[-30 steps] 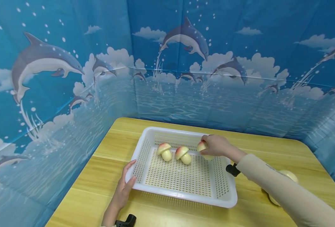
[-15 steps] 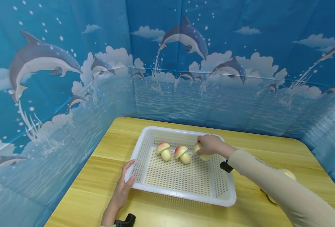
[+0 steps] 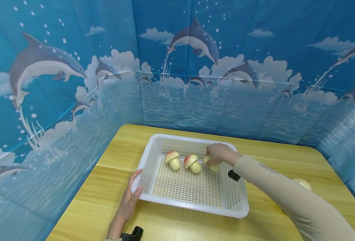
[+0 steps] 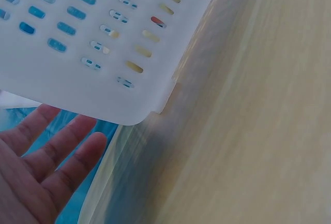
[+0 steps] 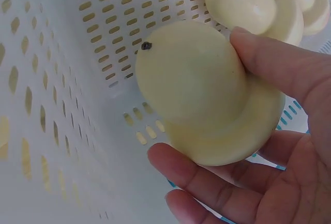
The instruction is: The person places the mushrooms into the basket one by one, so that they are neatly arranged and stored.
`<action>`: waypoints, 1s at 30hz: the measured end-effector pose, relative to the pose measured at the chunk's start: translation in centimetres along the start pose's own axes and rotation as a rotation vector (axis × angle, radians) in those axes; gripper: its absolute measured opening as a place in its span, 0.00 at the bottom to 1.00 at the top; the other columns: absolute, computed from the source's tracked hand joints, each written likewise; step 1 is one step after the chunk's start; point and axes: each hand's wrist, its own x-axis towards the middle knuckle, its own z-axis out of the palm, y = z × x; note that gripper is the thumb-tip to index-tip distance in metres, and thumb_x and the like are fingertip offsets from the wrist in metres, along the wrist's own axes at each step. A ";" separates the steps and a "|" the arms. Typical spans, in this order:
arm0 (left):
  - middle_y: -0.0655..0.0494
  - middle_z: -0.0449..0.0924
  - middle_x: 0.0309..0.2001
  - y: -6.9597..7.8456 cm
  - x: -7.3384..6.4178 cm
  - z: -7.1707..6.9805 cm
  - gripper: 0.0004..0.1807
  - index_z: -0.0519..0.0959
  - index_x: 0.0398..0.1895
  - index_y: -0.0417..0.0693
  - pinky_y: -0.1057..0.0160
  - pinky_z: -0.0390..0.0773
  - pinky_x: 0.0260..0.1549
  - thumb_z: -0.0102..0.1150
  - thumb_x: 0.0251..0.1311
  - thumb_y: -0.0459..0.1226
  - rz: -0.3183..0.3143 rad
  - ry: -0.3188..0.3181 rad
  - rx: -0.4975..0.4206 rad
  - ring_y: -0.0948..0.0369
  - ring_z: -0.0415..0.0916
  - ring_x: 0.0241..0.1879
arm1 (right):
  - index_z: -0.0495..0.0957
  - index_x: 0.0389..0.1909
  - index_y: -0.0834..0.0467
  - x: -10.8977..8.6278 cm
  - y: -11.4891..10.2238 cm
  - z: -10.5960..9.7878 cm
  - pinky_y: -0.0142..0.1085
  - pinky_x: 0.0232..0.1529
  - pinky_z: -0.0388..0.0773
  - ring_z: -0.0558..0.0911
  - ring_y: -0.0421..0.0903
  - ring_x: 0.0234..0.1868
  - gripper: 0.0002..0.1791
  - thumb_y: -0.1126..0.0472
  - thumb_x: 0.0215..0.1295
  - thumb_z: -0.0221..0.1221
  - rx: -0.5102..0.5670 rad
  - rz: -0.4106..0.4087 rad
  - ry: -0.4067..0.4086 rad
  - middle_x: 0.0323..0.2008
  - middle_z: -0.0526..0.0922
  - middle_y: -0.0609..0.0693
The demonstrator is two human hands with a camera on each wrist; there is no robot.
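My right hand (image 3: 218, 154) pinches a toy mushroom (image 3: 212, 165) inside the white plastic basket (image 3: 192, 206), near its right end. In the right wrist view, the pale stem with a dark spot on its end points away from my fingers, and the thumb lies against one side of the mushroom (image 5: 189, 74). Two more toy mushrooms with reddish caps, the middle one (image 3: 192, 164) and the left one (image 3: 172, 160), lie in a row to the left. My left hand (image 3: 128, 202) touches the basket's near left corner; in the left wrist view several fingers (image 4: 67, 157) are fairly straight beside the rim.
The basket stands on a yellow wood-grain table (image 3: 105, 180). Partly hidden behind the right sleeve, another pale rounded object (image 3: 302, 183) lies on the table at the right. A blue dolphin-print curtain (image 3: 195, 107) hangs along the table's back and sides.
My right hand has moved left and slightly down in the basket with the toy mushroom, closer to the other two. The left hand stays at the corner.
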 end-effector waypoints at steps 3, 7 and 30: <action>0.42 0.61 0.66 -0.1 0.0 0.0 0.29 0.55 0.71 0.56 0.57 0.69 0.51 0.39 0.66 0.36 0.006 -0.001 -0.003 0.45 0.64 0.58 | 0.76 0.38 0.57 0.1 -0.2 0.0 0.41 0.33 0.73 0.75 0.46 0.32 0.16 0.51 0.55 0.66 -0.019 -0.007 -0.008 0.32 0.77 0.48; 0.42 0.61 0.66 -0.1 0.1 0.0 0.29 0.55 0.72 0.56 0.57 0.69 0.51 0.39 0.66 0.35 0.012 -0.006 0.001 0.45 0.65 0.58 | 0.76 0.38 0.58 0.3 -0.6 0.2 0.42 0.35 0.73 0.76 0.47 0.34 0.17 0.52 0.54 0.66 -0.050 -0.017 -0.014 0.33 0.78 0.49; 0.42 0.62 0.65 -0.2 0.2 0.1 0.29 0.55 0.71 0.58 0.53 0.69 0.50 0.39 0.66 0.37 -0.008 0.000 0.013 0.46 0.66 0.57 | 0.76 0.37 0.59 0.9 -1.1 1.3 0.41 0.36 0.74 0.76 0.47 0.34 0.20 0.51 0.49 0.70 -0.112 -0.002 -0.004 0.32 0.77 0.49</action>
